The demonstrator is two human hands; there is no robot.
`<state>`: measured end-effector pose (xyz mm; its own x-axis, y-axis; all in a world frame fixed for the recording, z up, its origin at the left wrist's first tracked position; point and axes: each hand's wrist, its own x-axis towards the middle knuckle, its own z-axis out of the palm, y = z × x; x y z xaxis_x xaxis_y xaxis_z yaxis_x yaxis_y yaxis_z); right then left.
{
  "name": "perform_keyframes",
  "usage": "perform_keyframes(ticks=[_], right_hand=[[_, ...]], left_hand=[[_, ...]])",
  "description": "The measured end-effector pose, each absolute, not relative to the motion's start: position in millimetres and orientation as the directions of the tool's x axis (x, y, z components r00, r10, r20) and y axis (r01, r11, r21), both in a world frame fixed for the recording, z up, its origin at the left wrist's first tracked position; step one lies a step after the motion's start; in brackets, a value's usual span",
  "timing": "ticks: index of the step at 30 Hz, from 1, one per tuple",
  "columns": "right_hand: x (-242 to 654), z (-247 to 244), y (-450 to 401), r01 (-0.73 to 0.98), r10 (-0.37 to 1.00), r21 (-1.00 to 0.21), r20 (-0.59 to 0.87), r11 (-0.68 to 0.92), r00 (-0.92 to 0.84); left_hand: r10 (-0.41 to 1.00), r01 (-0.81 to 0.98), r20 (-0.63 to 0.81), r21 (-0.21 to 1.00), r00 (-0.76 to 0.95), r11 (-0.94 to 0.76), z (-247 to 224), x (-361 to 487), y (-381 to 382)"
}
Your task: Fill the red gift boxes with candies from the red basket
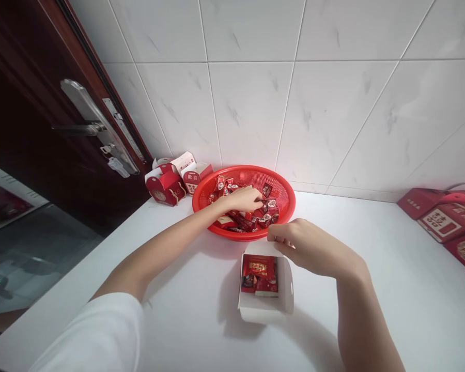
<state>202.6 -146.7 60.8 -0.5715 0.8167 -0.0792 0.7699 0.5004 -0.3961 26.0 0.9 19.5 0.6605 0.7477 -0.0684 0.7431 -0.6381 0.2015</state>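
Observation:
A red plastic basket (287,214) with mesh sides holds many wrapped candies (240,223), mostly red and dark red. My left hand (244,200) reaches into it from the left, its fingers curled down and pinched at a wrapped candy near the basket's right half; the fingertips are partly hidden. In front of the basket stands an open paper gift box (251,314), white inside, with a few red-wrapped sweets (260,268) at its bottom. My right hand (308,247) is closed on the box's far flap, the thumb below the curled fingers.
Small red gift boxes (166,186) stand at the back left against the tiled wall (251,113). Several red boxes with gold and white print (445,222) sit at the far right. A dark wooden door (27,93) with a metal handle adjoins the white tabletop (186,330) at left.

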Motion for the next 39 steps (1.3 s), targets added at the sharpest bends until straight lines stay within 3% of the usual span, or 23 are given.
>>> perform_keyframes(ticks=[6, 11, 15, 17, 19, 22, 25, 28, 35, 39], right_hand=[[202, 65, -152, 0.779, 0.826, -0.397, -0.085, 0.485, -0.558], [202, 65, -150, 0.797, 0.833, -0.394, -0.122, 0.458, -0.539], [203, 64, -149, 0.803, 0.835, -0.392, -0.135, 0.449, -0.533], [204, 63, -149, 0.802, 0.834, -0.395, -0.138, 0.448, -0.534], [205, 63, -149, 0.799, 0.832, -0.403, -0.142, 0.446, -0.536], [205, 63, -149, 0.789, 0.825, -0.415, -0.139, 0.453, -0.547], [205, 64, -149, 0.796, 0.828, -0.407, -0.145, 0.449, -0.541], [205, 64, -149, 0.81, 0.835, -0.389, -0.157, 0.438, -0.527], [205, 64, -149, 0.806, 0.838, -0.417, -0.162, 0.42, -0.521], [203, 64, -149, 0.823, 0.846, -0.411, -0.191, 0.392, -0.498]], left_hand=[[0.736, 0.674, 0.0, 0.401, 0.677, -0.621, 15, 5, -6], [0.733, 0.642, -0.038, 0.514, 0.679, -0.568, 23, -6, -22], [0.668, 0.431, 0.023, 0.747, 0.744, -0.505, 49, -16, -47], [0.592, 0.329, 0.03, 0.808, 0.805, -0.489, 64, -19, -65], [0.517, 0.311, 0.005, 0.794, 0.856, -0.522, 74, -20, -84], [0.451, 0.37, -0.057, 0.666, 0.891, -0.647, 78, -16, -107], [0.42, 0.421, -0.126, 0.519, 0.898, -0.744, 74, -12, -121], [0.423, 0.447, -0.163, 0.475, 0.891, -0.758, 73, -12, -125], [0.655, 0.591, -0.042, 0.478, 0.755, -0.65, 84, -39, -98], [0.752, 0.71, -0.071, 0.399, 0.655, -0.58, 73, -54, -57]])
